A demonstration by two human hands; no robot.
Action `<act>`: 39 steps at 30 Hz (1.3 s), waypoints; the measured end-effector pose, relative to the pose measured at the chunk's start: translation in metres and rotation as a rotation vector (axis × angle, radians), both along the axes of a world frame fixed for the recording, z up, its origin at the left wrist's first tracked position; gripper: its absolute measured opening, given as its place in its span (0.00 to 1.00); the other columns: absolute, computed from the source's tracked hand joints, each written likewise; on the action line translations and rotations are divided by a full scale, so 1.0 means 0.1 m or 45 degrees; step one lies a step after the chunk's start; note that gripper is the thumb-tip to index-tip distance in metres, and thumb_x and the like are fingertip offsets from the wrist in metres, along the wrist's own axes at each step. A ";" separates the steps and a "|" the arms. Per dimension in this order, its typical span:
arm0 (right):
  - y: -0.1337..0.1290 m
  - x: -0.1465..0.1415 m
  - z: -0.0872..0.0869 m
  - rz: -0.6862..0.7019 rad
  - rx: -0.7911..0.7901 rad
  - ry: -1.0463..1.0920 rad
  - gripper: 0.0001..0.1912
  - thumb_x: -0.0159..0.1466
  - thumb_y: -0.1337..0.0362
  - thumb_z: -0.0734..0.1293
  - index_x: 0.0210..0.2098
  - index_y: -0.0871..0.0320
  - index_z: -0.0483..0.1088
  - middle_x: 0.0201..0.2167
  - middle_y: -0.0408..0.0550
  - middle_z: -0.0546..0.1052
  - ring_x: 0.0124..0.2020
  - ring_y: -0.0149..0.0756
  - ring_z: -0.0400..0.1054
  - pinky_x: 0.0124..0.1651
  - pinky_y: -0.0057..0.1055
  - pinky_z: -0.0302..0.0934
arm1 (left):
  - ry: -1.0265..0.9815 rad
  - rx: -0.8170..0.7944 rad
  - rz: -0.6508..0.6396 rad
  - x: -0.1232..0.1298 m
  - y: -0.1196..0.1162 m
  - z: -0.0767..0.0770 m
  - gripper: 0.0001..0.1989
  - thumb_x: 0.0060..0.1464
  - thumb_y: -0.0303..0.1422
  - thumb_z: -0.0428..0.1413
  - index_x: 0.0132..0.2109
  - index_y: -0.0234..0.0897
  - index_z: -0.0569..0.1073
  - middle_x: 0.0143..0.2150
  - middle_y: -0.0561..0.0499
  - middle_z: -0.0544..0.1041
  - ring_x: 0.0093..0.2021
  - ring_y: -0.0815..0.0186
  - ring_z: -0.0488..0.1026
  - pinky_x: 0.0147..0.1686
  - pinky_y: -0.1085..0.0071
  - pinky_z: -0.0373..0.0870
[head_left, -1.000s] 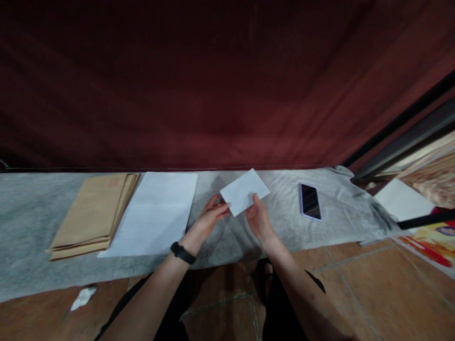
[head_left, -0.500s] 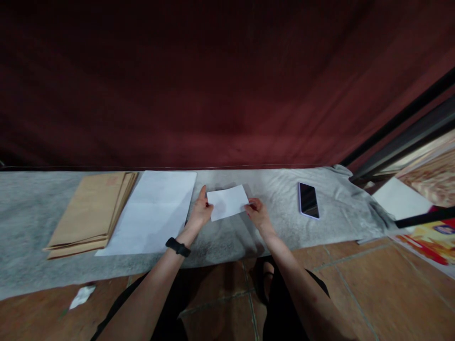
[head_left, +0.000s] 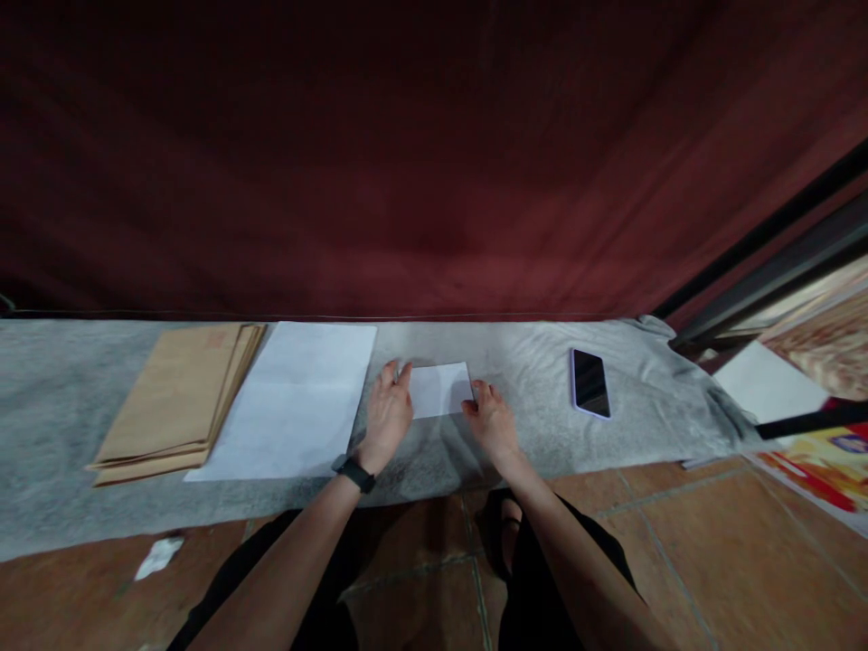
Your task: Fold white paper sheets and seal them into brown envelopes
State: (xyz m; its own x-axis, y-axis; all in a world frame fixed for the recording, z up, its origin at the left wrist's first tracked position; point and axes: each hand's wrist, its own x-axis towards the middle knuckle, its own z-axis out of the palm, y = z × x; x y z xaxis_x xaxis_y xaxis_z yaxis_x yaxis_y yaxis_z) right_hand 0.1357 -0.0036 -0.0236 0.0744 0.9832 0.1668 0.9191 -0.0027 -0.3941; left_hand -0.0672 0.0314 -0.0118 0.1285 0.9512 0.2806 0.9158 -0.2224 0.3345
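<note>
Though half open, both grips (head_left: pixel 389 414) (head_left: pixel 494 425) touch paper (head_left: pixel 438 391).

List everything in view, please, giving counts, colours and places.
Small paper: one, white, centre
Envelopes: several, brown, stacked left
Large paper: at least one, white, left
Phone: one, black, right
Cloth: one, grey, beneath these
Curtain: one, dark red, behind
Tiled floor: one, brown, bottom
Scrap: one, white, on floor, lower left
Pale sheet: one, white, far right
Printed surface: at least one, multicoloured, far right
Bars: several, dark, right
Wristband: one, black, left wrist
Left hand: one, bare, small paper's left end
Right hand: one, bare, right end
Legs: two, in black, bottom
</note>
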 end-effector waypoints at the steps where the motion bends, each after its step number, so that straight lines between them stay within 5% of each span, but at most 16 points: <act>1: 0.00 0.00 0.01 -0.002 0.028 -0.038 0.18 0.66 0.67 0.63 0.56 0.58 0.68 0.45 0.56 0.76 0.47 0.48 0.71 0.50 0.39 0.65 | 0.042 0.043 -0.035 0.03 -0.04 -0.01 0.27 0.59 0.22 0.47 0.65 0.33 0.65 0.66 0.36 0.65 0.62 0.51 0.68 0.60 0.55 0.67; 7: -0.04 -0.08 0.04 0.173 0.128 -0.003 0.19 0.69 0.66 0.59 0.57 0.59 0.70 0.53 0.57 0.75 0.55 0.47 0.67 0.58 0.44 0.62 | 0.146 0.065 -0.405 0.33 -0.41 -0.14 0.25 0.67 0.31 0.42 0.67 0.29 0.62 0.71 0.37 0.61 0.71 0.54 0.57 0.67 0.54 0.59; 14: -0.23 -0.24 -0.04 0.579 0.027 0.113 0.28 0.76 0.55 0.49 0.70 0.61 0.56 0.68 0.53 0.64 0.69 0.38 0.56 0.71 0.41 0.50 | 0.324 0.015 -0.491 0.37 -0.65 -0.36 0.32 0.62 0.28 0.45 0.71 0.23 0.52 0.72 0.32 0.58 0.73 0.54 0.51 0.70 0.51 0.50; 20: -0.33 -0.18 -0.19 0.539 -0.023 -0.064 0.32 0.76 0.52 0.47 0.72 0.63 0.50 0.72 0.56 0.55 0.73 0.40 0.46 0.73 0.45 0.45 | 0.312 -0.024 -0.432 0.35 -0.65 -0.32 0.32 0.62 0.27 0.43 0.72 0.20 0.49 0.73 0.31 0.54 0.74 0.54 0.47 0.71 0.52 0.49; 39: -0.39 0.07 -0.24 0.443 0.071 -0.289 0.33 0.75 0.51 0.52 0.72 0.65 0.49 0.72 0.60 0.54 0.72 0.47 0.49 0.71 0.49 0.46 | 0.248 -0.019 -0.254 0.15 -0.69 -0.27 0.35 0.66 0.42 0.44 0.70 0.19 0.52 0.73 0.29 0.52 0.74 0.50 0.45 0.70 0.51 0.50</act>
